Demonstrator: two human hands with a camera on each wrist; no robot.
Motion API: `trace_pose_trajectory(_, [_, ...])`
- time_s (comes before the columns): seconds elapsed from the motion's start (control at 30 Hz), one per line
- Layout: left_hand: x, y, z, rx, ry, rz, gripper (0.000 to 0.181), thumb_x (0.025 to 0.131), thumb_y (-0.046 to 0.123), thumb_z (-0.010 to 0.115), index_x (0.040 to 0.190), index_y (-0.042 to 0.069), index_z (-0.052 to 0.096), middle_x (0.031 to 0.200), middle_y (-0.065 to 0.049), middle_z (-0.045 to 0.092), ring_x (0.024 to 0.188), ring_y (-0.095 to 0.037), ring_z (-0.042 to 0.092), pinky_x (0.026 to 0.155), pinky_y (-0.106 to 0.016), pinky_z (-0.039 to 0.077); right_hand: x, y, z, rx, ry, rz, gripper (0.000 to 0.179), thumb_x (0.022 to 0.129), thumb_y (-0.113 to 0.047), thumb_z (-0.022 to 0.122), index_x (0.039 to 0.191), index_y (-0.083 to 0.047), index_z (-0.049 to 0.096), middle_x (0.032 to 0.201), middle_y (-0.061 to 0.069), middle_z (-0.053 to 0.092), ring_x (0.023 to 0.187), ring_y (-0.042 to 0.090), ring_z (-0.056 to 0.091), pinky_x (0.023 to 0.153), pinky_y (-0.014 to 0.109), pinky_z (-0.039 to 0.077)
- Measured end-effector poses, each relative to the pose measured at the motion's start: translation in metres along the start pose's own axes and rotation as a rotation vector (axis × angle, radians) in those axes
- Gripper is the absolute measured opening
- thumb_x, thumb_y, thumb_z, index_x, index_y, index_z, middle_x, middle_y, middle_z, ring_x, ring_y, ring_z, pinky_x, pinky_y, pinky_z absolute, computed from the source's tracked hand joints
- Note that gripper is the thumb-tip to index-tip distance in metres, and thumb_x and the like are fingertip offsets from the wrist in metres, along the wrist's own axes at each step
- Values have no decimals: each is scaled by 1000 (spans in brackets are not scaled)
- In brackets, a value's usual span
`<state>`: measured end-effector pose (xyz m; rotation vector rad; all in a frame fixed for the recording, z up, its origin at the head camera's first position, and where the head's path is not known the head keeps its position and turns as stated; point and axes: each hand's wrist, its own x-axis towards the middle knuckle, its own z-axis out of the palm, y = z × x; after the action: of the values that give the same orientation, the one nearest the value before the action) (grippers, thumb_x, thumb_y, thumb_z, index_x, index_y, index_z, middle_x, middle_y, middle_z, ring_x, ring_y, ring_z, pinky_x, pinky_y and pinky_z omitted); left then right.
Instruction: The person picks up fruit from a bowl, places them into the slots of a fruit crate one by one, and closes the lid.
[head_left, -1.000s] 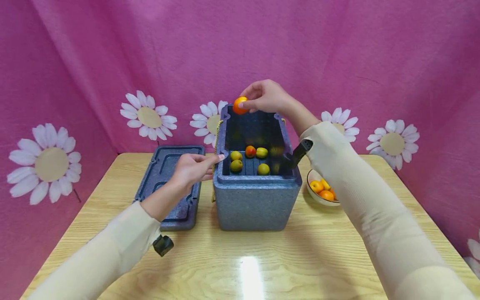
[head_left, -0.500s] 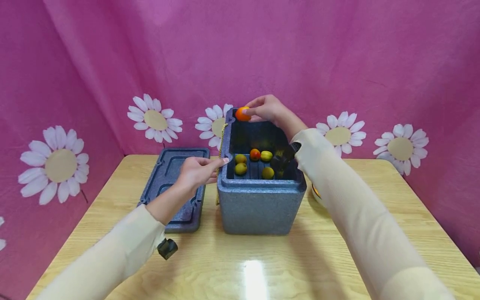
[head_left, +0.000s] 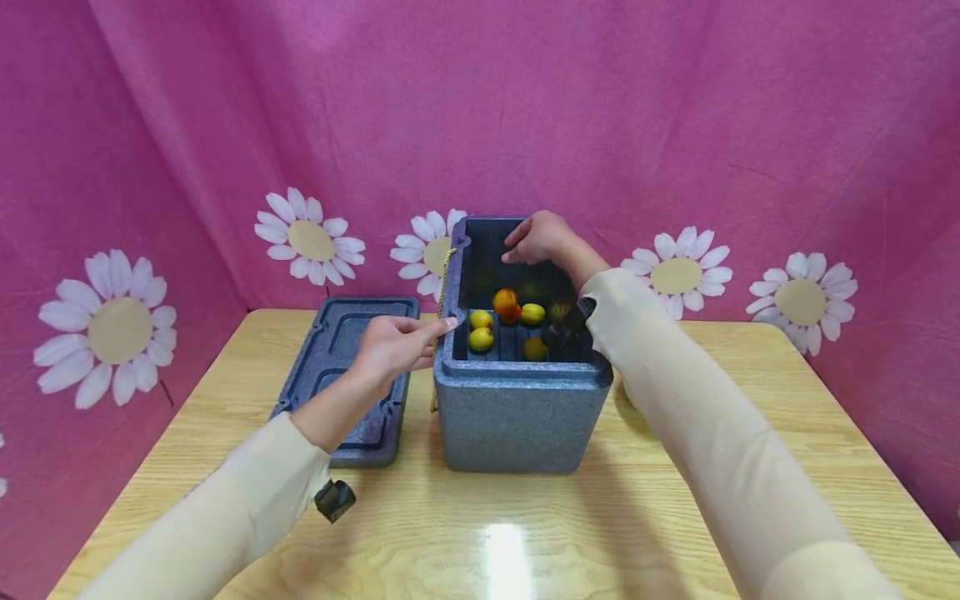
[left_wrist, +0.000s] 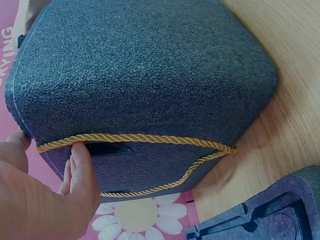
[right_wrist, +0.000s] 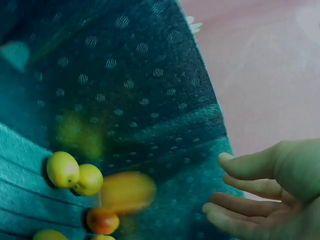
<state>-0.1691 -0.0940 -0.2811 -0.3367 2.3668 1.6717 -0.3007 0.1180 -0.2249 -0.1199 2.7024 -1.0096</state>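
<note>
My left hand [head_left: 393, 346] holds the left rim of a grey foam cooler box [head_left: 517, 421], thumb over the edge and fingers on the outer side by a yellow rope [left_wrist: 145, 137]. Over the box's far right part, my right hand [head_left: 542, 239] has its fingers spread loosely with nothing between them. Below it, a round orange fruit [right_wrist: 127, 192] is blurred, apart from the hand and inside the box. On the ribbed bottom lie several small fruits, among them a yellow fruit [right_wrist: 63, 170] and a red fruit [right_wrist: 103, 221].
The box's grey lid [head_left: 341, 375] lies on the wooden table [head_left: 420, 533] to the left of the box. A pink curtain [head_left: 480, 108] with white daisies hangs behind. My right sleeve [head_left: 690, 400] covers nearly all of a bowl beside the box.
My right hand has lowered into the box opening and let go of the orange fruit, which has dropped toward the bottom. The left hand stays on the rim.
</note>
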Motion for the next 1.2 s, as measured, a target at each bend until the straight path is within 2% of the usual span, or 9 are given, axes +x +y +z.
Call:
trace_pose_trajectory(0.1, [0, 1, 1, -6, -1, 1, 56, 82, 44, 72, 120, 3, 62, 129, -11, 61, 107, -23, 68, 94, -34, 56, -6, -4, -7, 4, 8, -15, 40, 92, -22, 65, 126, -2, 61, 127, 19, 64, 116, 31, 63, 103, 37, 51])
trace_pose_trajectory(0.23, [0, 0, 1, -3, 3, -10, 56, 82, 45, 73, 119, 4, 63, 128, -11, 61, 109, -24, 67, 96, -36, 55, -17, -13, -18, 125, -71, -24, 44, 94, -24, 62, 131, -1, 57, 136, 18, 58, 122, 30, 59, 103, 36, 50])
trace_pose_trajectory(0.3, [0, 0, 0, -2, 6, -15, 55, 82, 45, 73, 118, 4, 64, 128, -11, 62, 109, -24, 67, 97, -37, 54, -23, -18, -23, 150, -87, -33, 44, 95, -26, 61, 132, -2, 56, 137, 17, 57, 122, 28, 60, 103, 35, 51])
trace_pose_trajectory(0.5, [1, -1, 0, 1, 12, -10, 54, 82, 46, 73, 117, 5, 65, 127, -10, 62, 108, -24, 67, 96, -36, 55, -47, -14, -41, 131, -46, -89, 46, 94, -31, 61, 132, -5, 57, 132, 15, 61, 113, 22, 62, 105, 36, 49])
trace_pose_trajectory(0.73, [0, 0, 1, -4, 3, 2, 56, 82, 46, 73, 119, 5, 63, 128, -10, 60, 107, -22, 66, 94, -35, 56, -72, 22, -50, 97, 71, -126, 44, 92, -34, 63, 126, -5, 61, 124, 17, 65, 103, 21, 65, 102, 40, 51])
trace_pose_trajectory(0.87, [0, -1, 0, -11, -1, 15, 54, 82, 45, 72, 118, 4, 63, 128, -9, 59, 107, -22, 66, 93, -35, 57, -79, 49, -50, 55, 120, -106, 43, 92, -35, 63, 122, -4, 62, 117, 16, 68, 92, 14, 66, 94, 35, 55])
trace_pose_trajectory(1.0, [0, -1, 0, -24, 0, 23, 53, 82, 43, 73, 117, 4, 64, 127, -9, 59, 107, -22, 65, 91, -34, 58, -84, 78, -49, 19, 120, -74, 44, 92, -36, 63, 122, -4, 63, 112, 13, 71, 85, 8, 66, 88, 33, 57])
trace_pose_trajectory(1.1, [-1, -1, 1, -33, 0, 26, 52, 82, 43, 73, 115, 4, 65, 126, -9, 60, 105, -21, 65, 89, -33, 58, -86, 99, -47, 36, 104, -61, 47, 92, -36, 64, 123, -2, 61, 110, 11, 71, 83, 6, 67, 85, 29, 58])
trace_pose_trajectory(1.2, [-1, -2, 1, -40, 4, 22, 51, 81, 44, 74, 113, 5, 66, 125, -8, 60, 104, -21, 65, 90, -33, 58, -88, 117, -43, 59, 90, -55, 51, 91, -37, 65, 125, 1, 59, 108, 7, 73, 80, 1, 65, 73, 21, 57])
